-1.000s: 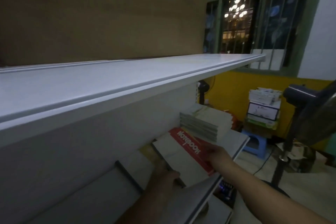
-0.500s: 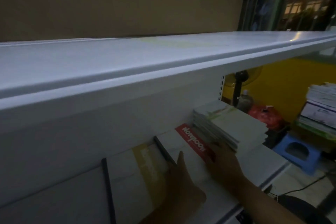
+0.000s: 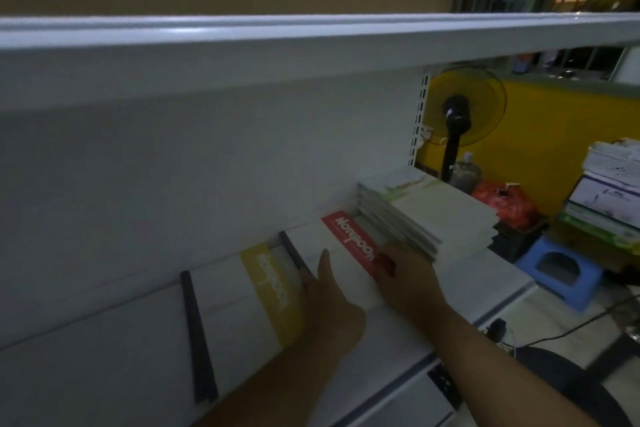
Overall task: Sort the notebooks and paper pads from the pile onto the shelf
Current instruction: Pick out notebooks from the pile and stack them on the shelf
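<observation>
A white notebook with a red band [image 3: 349, 239] lies flat on the white shelf [image 3: 485, 281], beside a white notebook with a yellow band [image 3: 242, 305] to its left. My left hand [image 3: 329, 302] rests on the red-band notebook's left side with the thumb straight and fingers at its dark spine. On its right edge lies my right hand [image 3: 408, 281], fingers over the red band. A stack of notebooks [image 3: 433, 215] sits just right of the red one, touching it or nearly so.
An upper shelf board [image 3: 311, 35] overhangs close above. Right of the shelf stand a fan [image 3: 460, 114], a red bag [image 3: 509, 204], a blue stool [image 3: 561, 274] and stacked boxes of paper [image 3: 609, 191]. A cable runs across the floor.
The red-band notebook has been laid flat and slid back against the stack. Both hands moved forward onto it. The camera dropped and turned left, revealing the yellow-band notebook.
</observation>
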`<state>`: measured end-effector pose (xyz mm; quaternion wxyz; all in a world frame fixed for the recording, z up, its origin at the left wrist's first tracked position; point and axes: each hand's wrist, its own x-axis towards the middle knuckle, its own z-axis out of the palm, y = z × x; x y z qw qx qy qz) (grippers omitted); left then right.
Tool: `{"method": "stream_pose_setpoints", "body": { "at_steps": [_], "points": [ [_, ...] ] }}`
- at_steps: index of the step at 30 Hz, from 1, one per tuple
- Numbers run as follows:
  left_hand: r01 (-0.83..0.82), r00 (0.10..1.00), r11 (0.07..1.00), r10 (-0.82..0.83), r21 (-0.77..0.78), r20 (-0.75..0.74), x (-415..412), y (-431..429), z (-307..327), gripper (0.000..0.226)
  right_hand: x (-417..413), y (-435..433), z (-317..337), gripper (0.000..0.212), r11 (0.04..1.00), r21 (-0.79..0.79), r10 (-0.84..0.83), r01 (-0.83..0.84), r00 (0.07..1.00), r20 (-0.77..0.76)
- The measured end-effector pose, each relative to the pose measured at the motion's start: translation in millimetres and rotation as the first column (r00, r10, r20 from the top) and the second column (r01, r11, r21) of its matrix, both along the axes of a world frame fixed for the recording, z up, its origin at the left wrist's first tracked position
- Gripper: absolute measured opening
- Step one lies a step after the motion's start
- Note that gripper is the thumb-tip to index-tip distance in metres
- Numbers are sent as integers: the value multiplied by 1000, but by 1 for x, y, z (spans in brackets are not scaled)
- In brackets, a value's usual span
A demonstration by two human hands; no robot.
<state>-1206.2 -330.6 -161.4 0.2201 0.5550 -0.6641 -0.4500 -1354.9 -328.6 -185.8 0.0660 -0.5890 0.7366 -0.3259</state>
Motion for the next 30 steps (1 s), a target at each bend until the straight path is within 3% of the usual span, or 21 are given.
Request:
{"method": "stream_pose_setpoints", "body": {
  "at_steps": [7,12,14,16,18,20,23,26,28,30],
  "points": [
    [53,997,994,-47,96,-68,25,-4,6,103,3,-1,1,21,999,34,-30,30,999,-10],
    [53,993,998,-49,36,-108,34,-6,11,69,5,1,6,21,998,38,-41,43,998,-44],
    [92,995,995,-93,-29,-25,48,-7,17,58,5,2,3,22,997,55,-54,62,989,-138],
    [190,970,971,-163,-146,179,69,-9,24,55,9,3,6,25,991,91,-72,95,971,-230],
    [283,906,938,-193,-200,377,95,-6,30,55,18,3,19,28,966,204,-103,158,961,-256],
    [314,860,926,-184,-209,476,123,-4,35,53,25,2,32,33,918,351,-79,186,952,-296],
    [198,885,949,-64,-247,462,179,3,57,49,44,-14,44,51,935,325,32,138,884,-467],
    [42,907,940,107,-339,408,269,19,87,47,136,5,86,47,952,305,179,19,776,-605],
    [50,820,929,172,-366,547,344,43,103,53,218,23,107,49,920,378,307,-99,782,-543],
    [86,656,928,221,-363,722,422,74,118,57,303,41,113,55,878,391,451,-276,751,-482]
  ]
}}
